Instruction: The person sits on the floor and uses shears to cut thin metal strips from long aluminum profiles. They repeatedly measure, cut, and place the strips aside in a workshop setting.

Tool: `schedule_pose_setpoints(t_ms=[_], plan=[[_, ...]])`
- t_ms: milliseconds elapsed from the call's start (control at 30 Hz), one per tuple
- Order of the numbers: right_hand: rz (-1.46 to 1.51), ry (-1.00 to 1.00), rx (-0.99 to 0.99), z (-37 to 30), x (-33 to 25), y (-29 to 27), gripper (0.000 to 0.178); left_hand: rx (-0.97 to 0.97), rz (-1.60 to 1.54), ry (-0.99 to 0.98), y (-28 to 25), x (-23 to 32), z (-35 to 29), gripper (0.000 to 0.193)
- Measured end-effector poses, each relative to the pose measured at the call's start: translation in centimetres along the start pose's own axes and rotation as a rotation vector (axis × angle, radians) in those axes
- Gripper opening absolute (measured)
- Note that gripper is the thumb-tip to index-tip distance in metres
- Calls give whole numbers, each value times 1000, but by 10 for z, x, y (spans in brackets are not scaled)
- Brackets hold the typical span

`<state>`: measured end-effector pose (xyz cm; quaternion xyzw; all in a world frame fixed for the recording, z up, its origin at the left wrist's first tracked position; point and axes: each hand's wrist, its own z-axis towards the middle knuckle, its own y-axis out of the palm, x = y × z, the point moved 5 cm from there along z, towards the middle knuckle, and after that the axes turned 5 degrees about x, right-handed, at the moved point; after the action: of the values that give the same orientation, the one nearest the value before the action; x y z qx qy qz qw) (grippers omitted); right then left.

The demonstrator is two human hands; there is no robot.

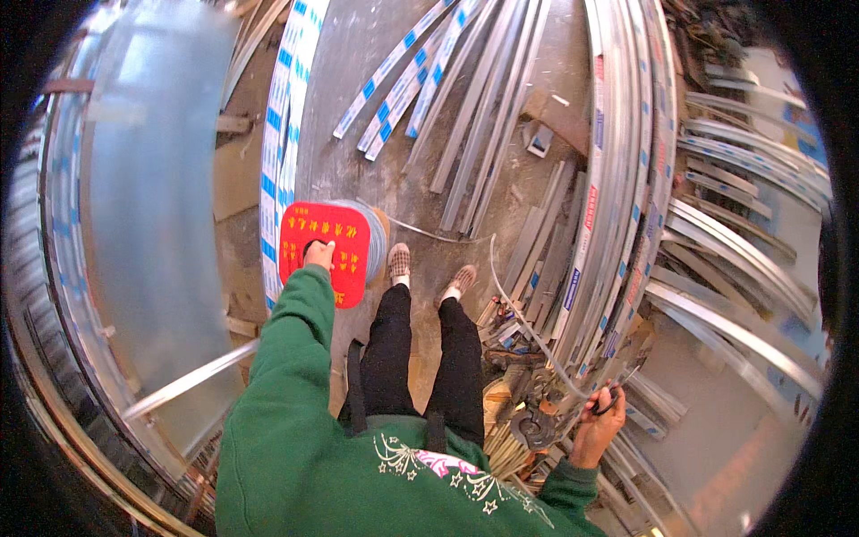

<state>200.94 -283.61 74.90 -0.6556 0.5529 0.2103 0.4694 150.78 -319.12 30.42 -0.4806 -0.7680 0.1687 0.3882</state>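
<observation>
My left hand (319,254) grips the spool (304,229) at the hole in its flat red face. Grey-white strip is wound behind that face, and the spool is held on edge beside my left foot. From its far side a loose grey strip (512,309) runs across the floor, bends and rises to my right hand (604,426). That hand, out at the lower right, is closed around a dark, loop-handled tool that looks like scissors (608,404). The strip's end meets the fingers there; whether they pinch it is too small to tell.
Long metal profiles (488,107) lie on the floor ahead, and more (617,179) are stacked along the right. Blue-and-white wrapped lengths (279,134) stretch along the left, near a large glassy sheet (157,224). Scrap pieces and metal hooks (535,428) crowd beside my right leg.
</observation>
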Motion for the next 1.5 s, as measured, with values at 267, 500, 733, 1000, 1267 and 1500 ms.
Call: schedule_pose_setpoints(t_ms=[267, 500, 733, 1000, 1267, 1500], plan=[[-102, 301, -215, 41, 138, 150, 24, 201, 266, 346, 52, -34, 69, 40], [-210, 399, -265, 78, 243, 230, 22, 119, 86, 153, 123, -101, 97, 28], [-191, 375, -379, 100, 307, 274, 27, 238, 167, 48, 159, -269, -30, 25], [-93, 406, -328, 122, 350, 322, 32, -450, 304, -567, 274, -558, -198, 81], [330, 408, -391, 155, 313, 354, 36, -355, -108, -627, 338, -612, -247, 65], [394, 231, -586, 161, 299, 370, 41, -481, 71, -562, 320, -568, -197, 48]])
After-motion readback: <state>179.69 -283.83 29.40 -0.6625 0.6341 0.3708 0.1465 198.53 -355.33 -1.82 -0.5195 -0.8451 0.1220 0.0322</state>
